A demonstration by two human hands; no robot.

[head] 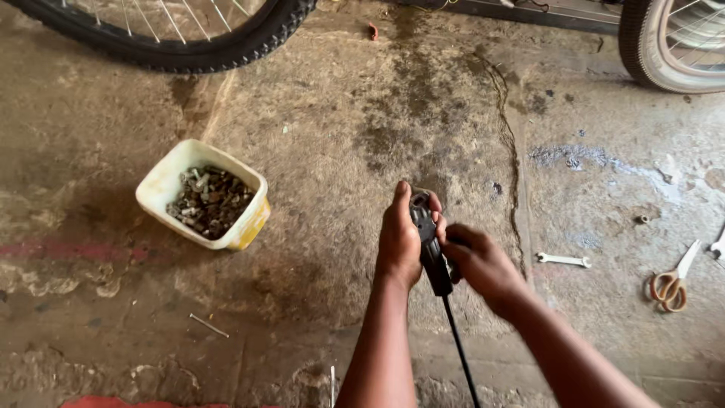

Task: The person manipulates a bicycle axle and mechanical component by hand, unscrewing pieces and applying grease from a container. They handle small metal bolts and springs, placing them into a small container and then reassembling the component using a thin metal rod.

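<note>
Both my hands hold a black lever-like bicycle part point(429, 240) with a thin black cable point(461, 351) running down from it toward me. My left hand point(400, 238) wraps around its upper end, thumb on top. Lower down, the fingers of my right hand point(483, 264) pinch its right side. The part hangs above a stained concrete floor point(340, 121).
A pale yellow tub point(162, 185) full of nuts and bolts stands to the left. A small spanner point(563, 260) and orange-handled scissors point(672, 281) lie on the right. Bicycle wheels sit at the top left point(189, 53) and top right point(664, 53). A nail point(208, 326) lies near the lower left.
</note>
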